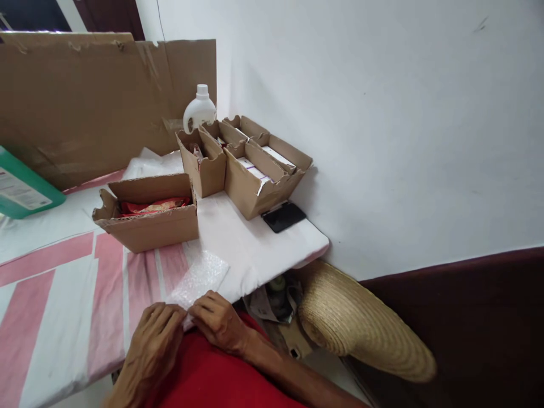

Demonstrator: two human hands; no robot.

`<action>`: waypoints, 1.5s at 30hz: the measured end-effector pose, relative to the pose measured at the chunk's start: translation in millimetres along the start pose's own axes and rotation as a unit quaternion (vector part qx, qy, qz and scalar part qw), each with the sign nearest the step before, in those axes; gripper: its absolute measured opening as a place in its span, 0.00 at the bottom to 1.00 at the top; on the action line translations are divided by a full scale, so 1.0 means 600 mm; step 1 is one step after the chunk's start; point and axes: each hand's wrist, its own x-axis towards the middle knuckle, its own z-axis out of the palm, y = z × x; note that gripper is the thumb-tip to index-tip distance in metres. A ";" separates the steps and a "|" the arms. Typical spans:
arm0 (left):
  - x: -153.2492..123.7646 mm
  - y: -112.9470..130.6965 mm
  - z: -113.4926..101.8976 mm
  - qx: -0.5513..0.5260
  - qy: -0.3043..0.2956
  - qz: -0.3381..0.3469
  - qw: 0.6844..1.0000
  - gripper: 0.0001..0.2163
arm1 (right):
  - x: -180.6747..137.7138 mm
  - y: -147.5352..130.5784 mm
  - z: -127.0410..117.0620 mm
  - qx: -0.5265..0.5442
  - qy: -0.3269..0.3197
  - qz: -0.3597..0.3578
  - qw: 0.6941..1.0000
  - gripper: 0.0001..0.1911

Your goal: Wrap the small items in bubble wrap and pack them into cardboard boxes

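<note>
A sheet of clear bubble wrap (199, 277) lies on the pink-and-white striped table cover (63, 294), reaching the near edge. My left hand (155, 337) rests at that edge with its fingers curled onto the wrap's near end. Right beside it my right hand (219, 320) pinches the same end with bent fingers. Both hands sit just above my red shirt.
An open cardboard box (148, 218) with red packets stands behind the wrap. Further back are smaller open boxes (250, 164) with white cartons, a white bottle (199, 107), a black phone (284, 216), a cardboard sheet against the wall, and a green box (23, 190). A straw hat (361, 328) lies below right.
</note>
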 end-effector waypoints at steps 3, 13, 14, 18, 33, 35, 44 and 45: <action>0.014 -0.006 0.008 -0.076 -0.011 -0.045 0.996 0.09 | -0.022 -0.003 0.003 0.088 0.061 0.087 0.990 0.13; 0.041 -0.054 0.026 -0.269 -0.096 -0.312 0.906 0.22 | -0.018 -0.007 -0.022 0.177 0.134 0.263 0.939 0.11; 0.039 -0.053 0.032 -0.277 -0.091 -0.317 0.902 0.19 | -0.017 -0.006 -0.022 0.167 0.140 0.266 0.939 0.10; 0.028 -0.042 0.058 -0.275 -0.066 -0.317 0.905 0.16 | -0.024 -0.003 -0.018 0.113 0.148 0.276 0.943 0.09; -0.001 -0.023 0.069 -0.028 -0.028 -0.032 0.999 0.17 | -0.038 0.002 -0.017 -0.098 0.048 0.157 0.982 0.15; 0.000 -0.034 0.068 -0.049 -0.059 -0.024 0.997 0.13 | -0.044 0.006 -0.022 -0.108 0.016 0.117 0.987 0.11; 0.040 -0.057 0.046 -0.069 -0.099 0.037 0.992 0.11 | -0.042 0.032 -0.063 -0.014 -0.015 0.086 0.996 0.08; 0.048 -0.057 0.045 -0.089 -0.105 0.014 0.990 0.11 | -0.038 0.036 -0.068 0.011 -0.003 0.101 0.995 0.09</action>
